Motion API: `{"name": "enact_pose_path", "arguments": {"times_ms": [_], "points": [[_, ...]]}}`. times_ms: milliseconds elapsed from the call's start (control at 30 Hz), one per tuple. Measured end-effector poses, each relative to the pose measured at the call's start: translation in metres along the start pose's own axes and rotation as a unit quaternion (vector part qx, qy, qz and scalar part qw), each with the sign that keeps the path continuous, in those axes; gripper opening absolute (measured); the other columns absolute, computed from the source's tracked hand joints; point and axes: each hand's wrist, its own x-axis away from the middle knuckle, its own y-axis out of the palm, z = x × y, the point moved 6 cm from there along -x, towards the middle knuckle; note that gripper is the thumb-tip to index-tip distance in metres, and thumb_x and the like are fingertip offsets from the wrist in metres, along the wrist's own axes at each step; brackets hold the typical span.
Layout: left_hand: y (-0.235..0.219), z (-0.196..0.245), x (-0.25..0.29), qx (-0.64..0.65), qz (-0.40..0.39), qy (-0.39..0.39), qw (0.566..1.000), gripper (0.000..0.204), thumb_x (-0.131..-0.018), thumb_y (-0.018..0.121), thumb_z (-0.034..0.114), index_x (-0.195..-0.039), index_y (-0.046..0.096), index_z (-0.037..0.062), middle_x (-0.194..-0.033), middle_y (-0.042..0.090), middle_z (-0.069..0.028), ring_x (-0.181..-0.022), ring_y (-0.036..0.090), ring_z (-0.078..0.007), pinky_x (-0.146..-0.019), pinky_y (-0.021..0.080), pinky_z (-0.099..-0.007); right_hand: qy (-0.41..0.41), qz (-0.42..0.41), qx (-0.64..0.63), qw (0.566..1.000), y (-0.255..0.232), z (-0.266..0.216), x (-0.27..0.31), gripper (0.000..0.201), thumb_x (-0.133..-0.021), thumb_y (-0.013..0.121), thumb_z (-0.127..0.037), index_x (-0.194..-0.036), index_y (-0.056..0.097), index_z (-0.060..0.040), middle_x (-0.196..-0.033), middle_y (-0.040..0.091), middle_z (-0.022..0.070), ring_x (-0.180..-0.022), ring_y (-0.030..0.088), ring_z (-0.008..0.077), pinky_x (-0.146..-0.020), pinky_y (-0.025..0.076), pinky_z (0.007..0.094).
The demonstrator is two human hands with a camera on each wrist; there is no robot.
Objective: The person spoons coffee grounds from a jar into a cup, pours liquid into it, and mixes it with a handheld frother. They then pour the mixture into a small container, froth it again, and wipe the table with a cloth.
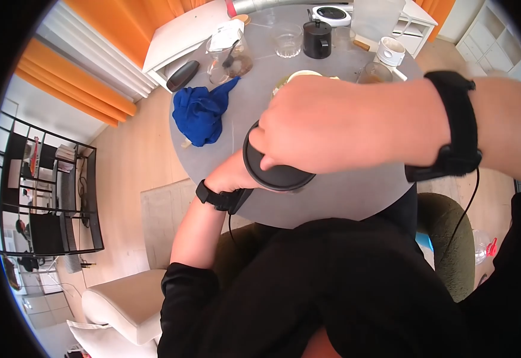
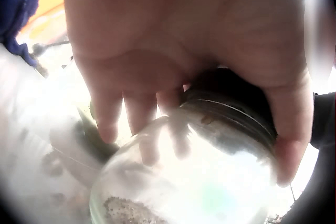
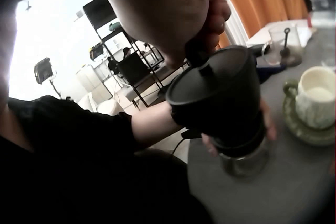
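A black hand grinder (image 1: 275,174) with a round lid is held near the table's front edge. My left hand (image 1: 235,169) grips it low at the side; in the left wrist view the thumb and fingers of this hand (image 2: 184,40) stand around the dark collar above a clear glass base (image 2: 184,182). Some ground material shows inside the glass. Over the lid is my right hand (image 1: 308,122), fingers curled. The right wrist view has the grinder (image 3: 220,100) tilted, with the right hand (image 3: 163,8) holding the knob at the lid's centre, the knob partly hidden by the fingers.
Beyond the hands, a white cup (image 3: 317,95) stands on a green saucer (image 3: 299,132). A blue cloth (image 1: 201,113) lies at the table's left, near a glass jug (image 1: 236,62). Farther back are a glass (image 1: 287,45), a black pitcher (image 1: 317,42) and a white scale (image 1: 332,15).
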Motion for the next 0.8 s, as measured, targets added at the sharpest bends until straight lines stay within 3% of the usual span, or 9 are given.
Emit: {"name": "enact_pose_path", "arguments": {"times_ms": [67,133,267,333,467,567,633,667,800], "points": [[0.009,0.025,0.004,-0.329,0.051,0.313,0.889,0.065,-0.069,0.093,0.015,-0.126,0.064,0.0073,-0.124,0.068,-0.0056,-0.119,0.062,-0.0183,-0.101,0.048,-0.0347,0.061,0.013,-0.025,0.998,0.001,-0.005,0.003,0.014,-0.081,0.067,-0.011,-0.074,0.061,-0.0011,-0.069,0.065,0.0132,-0.064,0.064,0.0324,-0.059,0.052,0.0413],[0.007,0.012,0.004,-0.305,0.066,0.295,0.903,0.073,-0.065,0.094,0.016,-0.130,0.062,0.0069,-0.129,0.067,-0.0081,-0.121,0.062,-0.0204,-0.101,0.049,-0.0367,0.093,0.130,-0.066,0.985,-0.006,-0.010,0.006,0.009,-0.070,0.068,-0.007,-0.067,0.061,-0.0023,-0.063,0.063,0.0150,-0.058,0.062,0.0350,-0.054,0.050,0.0422],[0.015,0.018,0.009,-0.309,0.111,0.320,0.889,0.075,-0.063,0.095,0.015,-0.131,0.062,0.0071,-0.129,0.068,-0.0082,-0.119,0.064,-0.0209,-0.100,0.049,-0.0371,0.171,0.070,-0.136,0.973,0.002,-0.009,0.005,0.007,-0.062,0.068,-0.005,-0.065,0.062,-0.0035,-0.061,0.062,0.0153,-0.060,0.063,0.0351,-0.054,0.049,0.0415],[0.029,0.027,0.019,-0.308,0.109,0.334,0.884,0.073,-0.063,0.095,0.015,-0.128,0.063,0.0071,-0.127,0.069,-0.0081,-0.117,0.065,-0.0207,-0.098,0.050,-0.0369,0.173,0.100,-0.035,0.979,-0.002,-0.013,0.007,0.007,-0.059,0.068,-0.004,-0.062,0.062,-0.0040,-0.061,0.062,0.0152,-0.060,0.063,0.0350,-0.053,0.048,0.0416],[0.026,0.019,0.016,-0.309,0.162,0.314,0.883,0.063,-0.063,0.094,0.014,-0.120,0.068,0.0071,-0.118,0.072,-0.0072,-0.111,0.067,-0.0195,-0.093,0.053,-0.0363,0.217,0.131,-0.046,0.966,-0.001,-0.014,0.009,0.014,-0.067,0.074,-0.010,-0.061,0.062,-0.0038,-0.057,0.059,0.0145,-0.055,0.060,0.0351,-0.052,0.047,0.0427],[0.024,0.011,0.022,-0.273,0.199,0.266,0.903,0.060,-0.064,0.093,0.014,-0.118,0.068,0.0067,-0.118,0.072,-0.0072,-0.110,0.067,-0.0178,-0.091,0.054,-0.0357,0.301,0.041,-0.046,0.952,0.014,-0.013,0.015,0.030,-0.076,0.081,-0.027,-0.086,0.069,-0.0016,-0.075,0.066,0.0177,-0.071,0.065,0.0352,-0.061,0.051,0.0433],[0.015,-0.003,0.020,-0.291,0.176,0.185,0.922,0.065,-0.069,0.090,0.016,-0.128,0.063,0.0091,-0.122,0.071,-0.0068,-0.110,0.068,-0.0187,-0.091,0.054,-0.0358,0.364,0.221,-0.051,0.903,0.013,-0.018,0.036,0.073,-0.074,0.086,-0.043,-0.125,0.058,0.0016,-0.109,0.064,0.0224,-0.097,0.063,0.0377,-0.075,0.052,0.0445],[0.014,0.001,0.013,-0.266,0.176,0.248,0.915,0.062,-0.073,0.088,0.019,-0.129,0.063,0.0092,-0.121,0.071,-0.0075,-0.109,0.068,-0.0207,-0.091,0.054,-0.0359,0.389,0.192,-0.076,0.898,0.016,-0.020,0.041,0.112,-0.066,0.092,-0.042,-0.149,0.032,0.0023,-0.133,0.052,0.0235,-0.117,0.055,0.0415,-0.090,0.051,0.0454],[0.012,-0.002,0.007,-0.321,0.193,0.302,0.877,0.056,-0.080,0.082,0.028,-0.129,0.063,0.0089,-0.122,0.071,-0.0101,-0.109,0.069,-0.0271,-0.091,0.054,-0.0368,0.355,0.247,-0.113,0.894,0.043,-0.031,0.031,0.125,-0.061,0.096,-0.036,-0.155,0.023,0.0010,-0.134,0.051,0.0241,-0.120,0.054,0.0435,-0.098,0.049,0.0475]]}}
